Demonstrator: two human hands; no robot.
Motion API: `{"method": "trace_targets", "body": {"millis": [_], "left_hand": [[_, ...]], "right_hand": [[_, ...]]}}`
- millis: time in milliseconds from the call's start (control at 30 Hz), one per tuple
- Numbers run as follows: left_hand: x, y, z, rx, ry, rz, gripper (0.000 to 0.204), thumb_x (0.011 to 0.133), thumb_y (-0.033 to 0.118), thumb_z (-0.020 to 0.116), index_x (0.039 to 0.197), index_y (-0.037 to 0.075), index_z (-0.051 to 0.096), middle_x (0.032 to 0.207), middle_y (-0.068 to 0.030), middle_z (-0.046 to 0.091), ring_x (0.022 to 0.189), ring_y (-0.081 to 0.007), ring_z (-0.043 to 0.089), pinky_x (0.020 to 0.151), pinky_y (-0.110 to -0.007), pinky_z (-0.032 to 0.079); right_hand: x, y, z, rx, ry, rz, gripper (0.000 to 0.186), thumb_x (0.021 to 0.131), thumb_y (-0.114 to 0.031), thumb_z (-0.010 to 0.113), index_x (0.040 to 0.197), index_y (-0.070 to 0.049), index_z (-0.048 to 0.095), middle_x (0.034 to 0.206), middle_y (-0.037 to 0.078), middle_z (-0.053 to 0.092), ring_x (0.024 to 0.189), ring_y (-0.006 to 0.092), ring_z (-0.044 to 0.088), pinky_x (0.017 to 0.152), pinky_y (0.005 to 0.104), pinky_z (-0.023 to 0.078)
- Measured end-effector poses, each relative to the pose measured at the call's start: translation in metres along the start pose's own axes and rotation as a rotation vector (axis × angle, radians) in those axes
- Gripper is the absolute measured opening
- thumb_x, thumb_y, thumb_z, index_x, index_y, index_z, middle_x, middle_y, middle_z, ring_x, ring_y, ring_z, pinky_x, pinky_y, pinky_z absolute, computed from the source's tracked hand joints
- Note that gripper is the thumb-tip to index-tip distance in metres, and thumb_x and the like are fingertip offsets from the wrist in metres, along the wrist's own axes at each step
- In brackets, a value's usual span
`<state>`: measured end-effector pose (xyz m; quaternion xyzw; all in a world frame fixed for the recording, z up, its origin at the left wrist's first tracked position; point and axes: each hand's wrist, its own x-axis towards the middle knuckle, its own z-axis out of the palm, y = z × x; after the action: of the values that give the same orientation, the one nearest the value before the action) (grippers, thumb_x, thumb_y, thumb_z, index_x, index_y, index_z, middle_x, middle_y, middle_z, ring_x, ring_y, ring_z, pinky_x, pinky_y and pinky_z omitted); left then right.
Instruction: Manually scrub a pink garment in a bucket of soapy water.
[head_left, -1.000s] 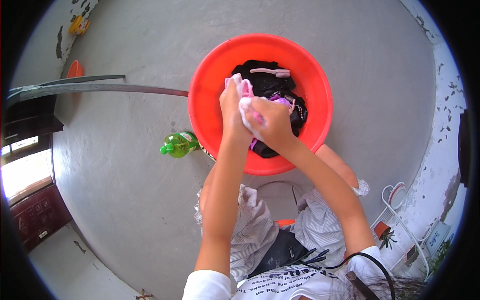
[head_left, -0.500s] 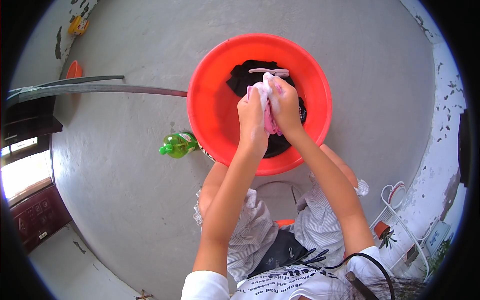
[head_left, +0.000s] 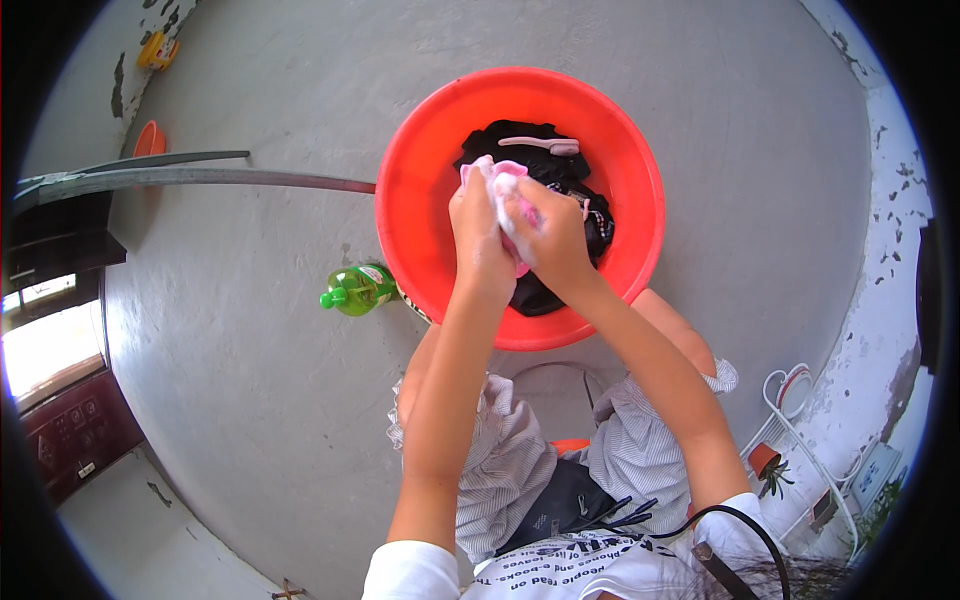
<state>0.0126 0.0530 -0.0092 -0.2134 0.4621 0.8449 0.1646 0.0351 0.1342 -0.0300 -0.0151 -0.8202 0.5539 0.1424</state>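
Pink cloth (head_left: 508,190) is bunched between both hands over the red basin (head_left: 420,190), in the head view. Left hand (head_left: 478,225) and right hand (head_left: 550,232) are both clenched on it, pressed together, equally close. Dark laundry (head_left: 560,180) lies right underneath, with a pink brush (head_left: 540,145) on top just beyond.

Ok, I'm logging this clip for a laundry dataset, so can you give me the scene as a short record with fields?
setting: grey concrete floor, seen from above
basin: round red plastic basin on the floor
in basin: dark garments, a pale pink brush lying on them
left hand: closed on a pink-and-white cloth over the basin
right hand: closed on the same cloth, pressed against the left hand
beside basin: green plastic bottle lying on its side, left of the basin
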Motion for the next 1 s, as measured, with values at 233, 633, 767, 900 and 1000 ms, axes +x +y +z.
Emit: {"method": "trace_targets", "body": {"millis": [233,633,767,900,1000], "left_hand": [[-0.004,-0.017,0.007,0.04,0.019,-0.028,0.031,0.091,0.033,0.042,0.101,0.006,0.055,0.089,-0.0041,0.058,0.076,-0.0125,0.057,0.063,-0.026,0.047],[0.011,0.001,-0.013,-0.06,0.002,0.034,0.025,0.088,0.037,0.05,0.095,0.013,0.053,0.086,-0.0011,0.056,0.077,-0.012,0.054,0.067,-0.028,0.046],[-0.001,0.001,-0.001,-0.015,0.032,0.056,0.03,0.089,0.038,0.047,0.099,0.01,0.054,0.086,-0.0018,0.057,0.077,-0.0112,0.055,0.067,-0.026,0.045],[-0.006,-0.001,0.007,0.007,-0.035,-0.029,0.031,0.09,0.035,0.046,0.098,0.007,0.054,0.084,-0.0011,0.056,0.076,-0.0102,0.054,0.066,-0.025,0.045],[-0.008,-0.008,0.007,0.087,-0.017,0.011,0.026,0.089,0.03,0.045,0.096,0.007,0.055,0.081,-0.0003,0.054,0.073,-0.0093,0.052,0.063,-0.025,0.043]], "right_hand": [[0.015,0.017,-0.007,0.291,0.032,0.2,0.022,0.086,-0.019,0.051,0.081,0.002,0.055,0.073,0.02,0.057,0.062,0.0328,0.052,0.059,0.034,0.043],[-0.007,-0.002,0.006,-0.05,0.027,-0.264,0.015,0.076,-0.02,0.06,0.075,-0.005,0.058,0.061,0.015,0.053,0.055,0.0313,0.054,0.049,0.0387,0.042],[-0.004,-0.001,0.001,-0.004,-0.015,-0.091,0.017,0.079,-0.019,0.058,0.078,-0.002,0.058,0.063,0.016,0.055,0.056,0.0332,0.054,0.051,0.0372,0.043],[0.006,0.002,0.0,0.185,0.056,0.132,0.019,0.085,-0.018,0.052,0.08,0.0,0.057,0.066,0.017,0.055,0.055,0.0298,0.049,0.054,0.033,0.042],[0.01,0.012,-0.004,0.286,0.064,0.16,0.02,0.087,-0.017,0.05,0.081,0.001,0.055,0.068,0.017,0.052,0.057,0.0215,0.046,0.057,0.0312,0.041]]}}
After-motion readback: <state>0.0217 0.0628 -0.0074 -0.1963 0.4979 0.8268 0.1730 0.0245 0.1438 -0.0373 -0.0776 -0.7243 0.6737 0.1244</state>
